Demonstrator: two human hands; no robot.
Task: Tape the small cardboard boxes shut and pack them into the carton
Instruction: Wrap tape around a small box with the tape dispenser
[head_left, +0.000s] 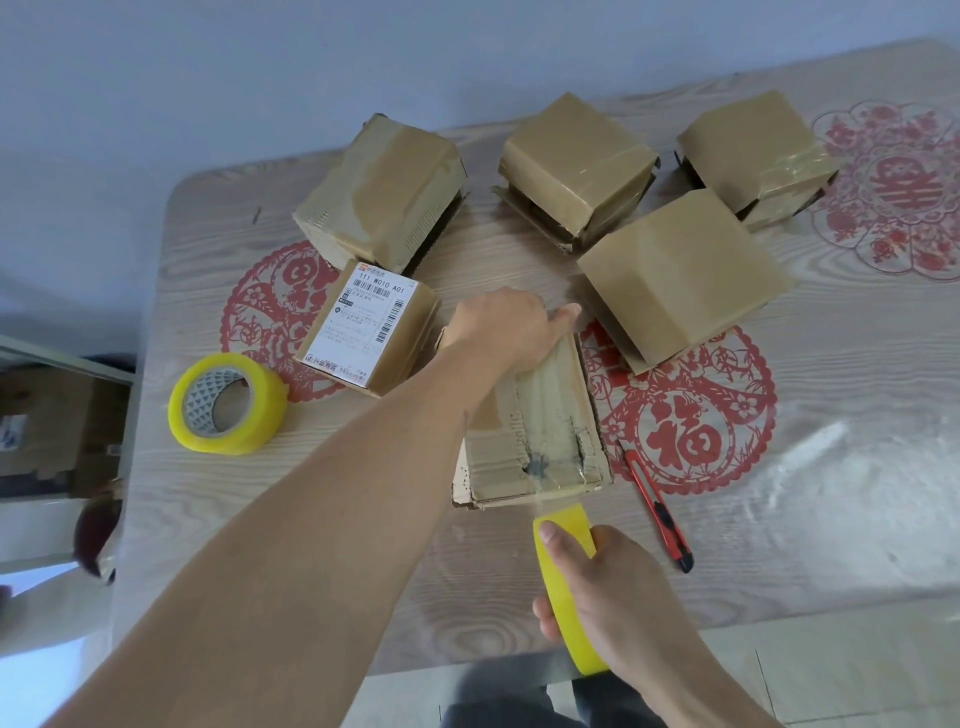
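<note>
The left hand (501, 325) lies over the far end of a worn cardboard box (535, 431) in the middle of the table (831, 467), palm down, its thumb stretched along the box's far edge; whether the other fingers curl over that edge cannot be told. The right hand (602, 587) grips a yellow tape roll (569, 582) just off the box's near edge, fingers wrapped round it. A clear strip runs from that roll onto the box top, along its torn middle seam.

Just right of the box lies a red and black utility knife (658, 506). Just left of the left hand sits a small box with a white shipping label (366, 327). A second tape roll (228, 402), yellow with a grey core, lies flat near the table's left edge. Four more boxes stand farther back: one at the back left (382, 189), one at the back centre (576, 161), one at the back right (756, 156), and one nearer, right of the hand (680, 275). Red paper-cut designs (691, 415) mark the wood-grain top.
</note>
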